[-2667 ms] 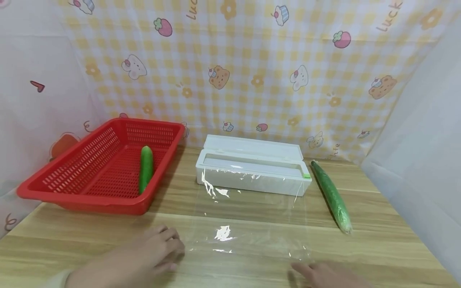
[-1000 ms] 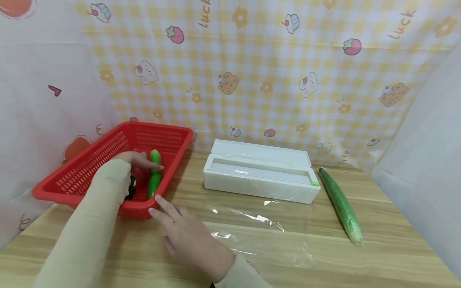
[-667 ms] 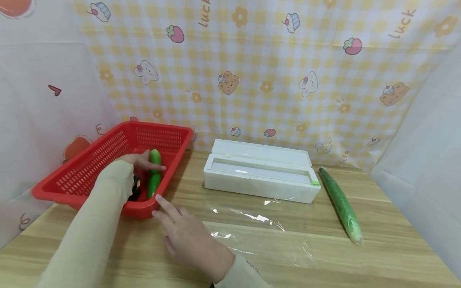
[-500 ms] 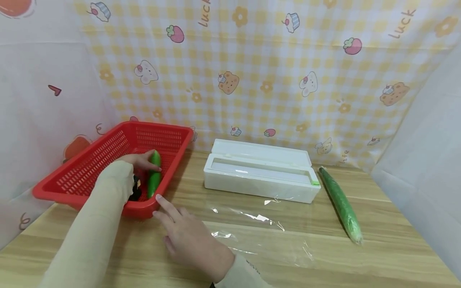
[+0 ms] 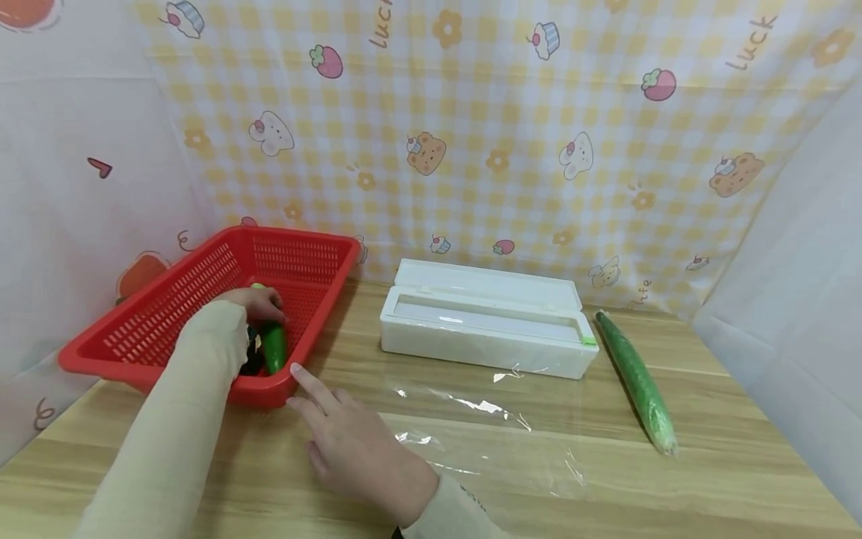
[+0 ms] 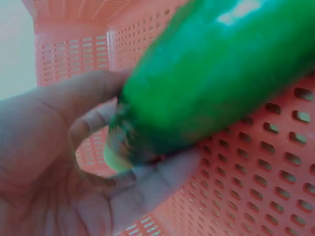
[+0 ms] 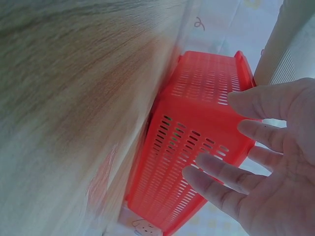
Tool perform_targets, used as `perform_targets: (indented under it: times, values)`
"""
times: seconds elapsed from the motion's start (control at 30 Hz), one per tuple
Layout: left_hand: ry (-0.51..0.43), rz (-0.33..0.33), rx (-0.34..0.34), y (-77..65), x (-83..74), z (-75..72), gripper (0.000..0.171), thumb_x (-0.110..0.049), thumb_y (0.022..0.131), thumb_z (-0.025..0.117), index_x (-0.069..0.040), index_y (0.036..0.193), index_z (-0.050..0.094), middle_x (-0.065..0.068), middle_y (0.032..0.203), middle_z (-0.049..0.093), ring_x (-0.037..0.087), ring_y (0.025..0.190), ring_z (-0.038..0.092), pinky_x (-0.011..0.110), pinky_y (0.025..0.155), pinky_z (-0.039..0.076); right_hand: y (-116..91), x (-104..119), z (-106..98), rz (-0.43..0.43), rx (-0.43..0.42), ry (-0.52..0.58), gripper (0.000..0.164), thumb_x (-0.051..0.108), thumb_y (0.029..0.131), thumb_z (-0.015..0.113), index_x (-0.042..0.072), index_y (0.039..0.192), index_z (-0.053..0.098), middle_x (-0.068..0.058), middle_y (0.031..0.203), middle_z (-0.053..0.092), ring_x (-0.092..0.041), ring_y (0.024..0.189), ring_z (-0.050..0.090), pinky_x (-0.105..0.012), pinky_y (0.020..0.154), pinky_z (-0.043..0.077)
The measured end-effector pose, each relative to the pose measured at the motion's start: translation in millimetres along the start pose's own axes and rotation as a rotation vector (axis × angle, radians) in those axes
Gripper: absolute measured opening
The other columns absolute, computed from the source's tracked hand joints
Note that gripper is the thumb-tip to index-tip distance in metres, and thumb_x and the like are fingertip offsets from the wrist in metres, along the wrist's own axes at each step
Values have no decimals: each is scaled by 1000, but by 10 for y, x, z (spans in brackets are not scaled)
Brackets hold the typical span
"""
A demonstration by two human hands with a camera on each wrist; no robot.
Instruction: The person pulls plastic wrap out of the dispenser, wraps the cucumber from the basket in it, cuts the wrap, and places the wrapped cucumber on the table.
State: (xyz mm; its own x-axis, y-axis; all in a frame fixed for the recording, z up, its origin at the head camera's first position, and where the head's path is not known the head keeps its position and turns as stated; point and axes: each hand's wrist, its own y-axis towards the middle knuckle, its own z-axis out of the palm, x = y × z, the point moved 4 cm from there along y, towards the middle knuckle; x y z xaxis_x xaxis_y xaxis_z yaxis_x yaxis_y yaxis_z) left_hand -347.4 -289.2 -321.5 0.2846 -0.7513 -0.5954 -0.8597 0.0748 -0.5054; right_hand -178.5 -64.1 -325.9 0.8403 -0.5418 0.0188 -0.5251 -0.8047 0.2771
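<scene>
A green cucumber (image 5: 274,350) lies inside the red plastic basket (image 5: 108,365) at the left. My left hand (image 5: 254,303) reaches over the near rim and grips the cucumber close to its far end. In the left wrist view, thumb and fingers go round the cucumber (image 6: 211,73) near its pale tip, and the cucumber looks blurred. My right hand (image 5: 357,442) stays outside the basket, its spread fingertips at the near right corner of the rim. The right wrist view has its straight fingers (image 7: 216,191) alongside the perforated basket wall (image 7: 197,128).
A white cling film box (image 5: 481,346) stands at the back with its lid up. A clear sheet of film (image 5: 498,442) stretches from it over the wooden table (image 5: 727,479). Right of the box lies a second cucumber (image 5: 636,385), wrapped in film. Patterned cloth hangs behind.
Both hands have gone from the film's front edge to the basket. My left fingers have closed round the cucumber, whose far end has shifted left. The right hand holds still at the corner.
</scene>
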Motion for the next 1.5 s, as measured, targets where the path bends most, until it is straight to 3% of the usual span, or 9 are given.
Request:
perform_targets:
  times: [0.13, 0.27, 0.5, 0.67, 0.9, 1.07, 1.2, 1.37, 1.5]
  values:
    - [-29, -1, -71, 27, 43, -51, 61, -29, 77, 74, -3, 123, 44, 20, 116, 47, 32, 98, 48, 42, 83, 49, -14, -2, -8, -5, -17, -4, 50, 22, 87, 62, 15, 134, 45, 0, 156, 16, -11, 109, 55, -20, 93, 45]
    - [39, 32, -156, -9, -43, -59, 67, -27, 87, 61, 3, 138, 29, 30, 127, 38, 40, 108, 43, 54, 94, 42, -19, -10, -8, 6, -5, 6, 50, 21, 87, 62, 15, 134, 45, 1, 156, 16, -10, 110, 55, -20, 93, 44]
    - [131, 76, -423, -134, -139, -193, 68, -28, 89, 50, 6, 141, 21, 44, 128, 26, 51, 109, 36, 60, 91, 39, -11, -6, -10, -4, -16, -7, 49, 22, 86, 63, 15, 132, 46, 0, 155, 17, -10, 108, 56, -18, 91, 45]
    - [103, 142, -587, -287, -241, -380, 69, -33, 90, 47, 1, 143, 17, 50, 128, 17, 58, 108, 34, 64, 85, 38, -18, -8, -28, -19, -41, -2, 49, 21, 85, 64, 15, 131, 47, -1, 155, 18, -10, 103, 57, -17, 91, 44]
    - [4, 296, -782, -540, -568, -614, 69, -30, 89, 49, -11, 147, 16, 41, 131, 22, 47, 109, 36, 58, 82, 42, -39, -44, -47, -49, -57, 21, 49, 20, 85, 63, 14, 132, 48, -2, 155, 20, -12, 98, 56, -16, 90, 43]
    - [-61, 334, -826, -746, -818, -654, 72, -36, 88, 50, -22, 148, 14, 31, 141, 9, 43, 113, 32, 52, 79, 43, -35, -90, -29, -55, 7, 102, 50, 19, 88, 59, 15, 135, 44, 1, 157, 12, -15, 116, 50, -20, 97, 41]
    - [-124, 376, -832, -871, -1025, -593, 72, -38, 87, 54, -31, 147, 15, 25, 141, 15, 38, 116, 33, 47, 83, 42, -40, -200, -122, 35, 31, 230, 48, 19, 91, 56, 18, 137, 41, 8, 157, 7, -17, 134, 34, -27, 104, 37]
    - [-227, 512, -779, -997, -1304, -314, 72, -32, 87, 61, -36, 144, 16, 18, 141, 22, 30, 113, 40, 42, 86, 47, -110, -444, -468, 171, -236, 318, 43, 13, 89, 59, 11, 129, 46, -8, 145, 33, -24, 126, 41, -34, 99, 43]
    - [-231, 639, -742, -1071, -1479, 9, 74, -33, 85, 65, -33, 143, 21, 14, 136, 29, 26, 103, 47, 35, 77, 51, -208, -656, -711, 290, -413, 337, 47, 12, 86, 63, 5, 128, 44, -14, 134, 39, -26, 121, 43, -37, 98, 44]
